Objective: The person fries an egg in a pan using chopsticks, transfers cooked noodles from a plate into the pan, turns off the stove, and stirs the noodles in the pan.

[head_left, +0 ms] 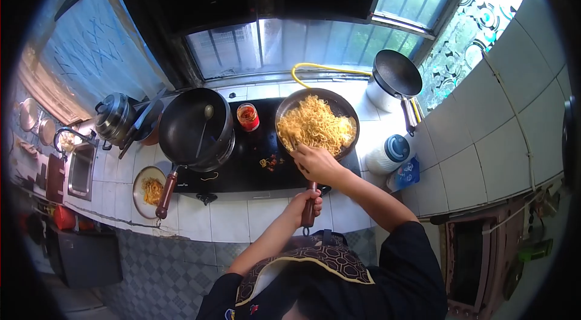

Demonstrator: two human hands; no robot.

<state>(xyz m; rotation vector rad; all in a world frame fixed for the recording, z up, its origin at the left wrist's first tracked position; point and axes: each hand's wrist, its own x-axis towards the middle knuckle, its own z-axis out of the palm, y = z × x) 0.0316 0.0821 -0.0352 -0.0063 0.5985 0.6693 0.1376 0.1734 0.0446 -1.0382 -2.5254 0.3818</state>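
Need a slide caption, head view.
Left hand grips the handle of the pan, right hand at the noodles.

Around the pan [339, 101], a hand could pass at 8 o'clock over the stovetop [245, 169] and front tiles [196, 217] until the jutting wok handle [166, 193], or through the gap at 3. The jar [248, 117] blocks 9, the hose [330, 66] crosses 12, the skillet [396, 72] obstructs 2, the tub [380, 158] 4, the right forearm [372, 193] 5, the left forearm [266, 242] 7.
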